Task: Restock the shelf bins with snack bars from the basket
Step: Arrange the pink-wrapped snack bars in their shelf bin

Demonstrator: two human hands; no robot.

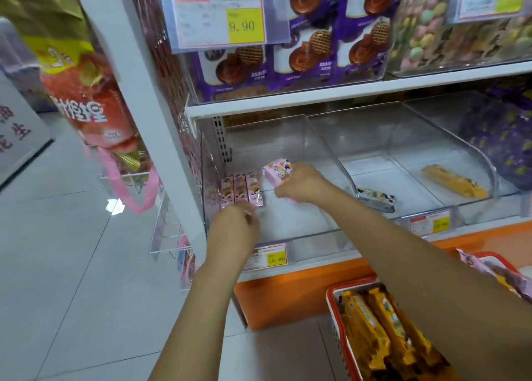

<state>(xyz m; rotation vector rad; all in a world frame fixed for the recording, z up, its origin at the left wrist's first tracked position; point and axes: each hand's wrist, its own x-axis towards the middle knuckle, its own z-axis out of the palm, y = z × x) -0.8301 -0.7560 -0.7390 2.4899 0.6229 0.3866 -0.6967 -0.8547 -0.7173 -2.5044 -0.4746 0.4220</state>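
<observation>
Both my hands are inside the left clear shelf bin (322,150). My right hand (302,183) grips a small bunch of pink snack bars (277,174), held above the bin floor. Three pink snack bars (241,190) lie side by side at the bin's back left. My left hand (236,218) is at their near ends with its fingers bent; whether it holds one is hidden. A red basket (331,294) at the lower right holds several yellow snack bars (371,326).
The middle bin holds one pale bar (374,198), the bin to its right one yellow bar (454,180). A second red basket (489,255) with pink bars sits at the far right. Price tags (269,256) line the shelf front. Hanging snack bags (86,92) crowd the left.
</observation>
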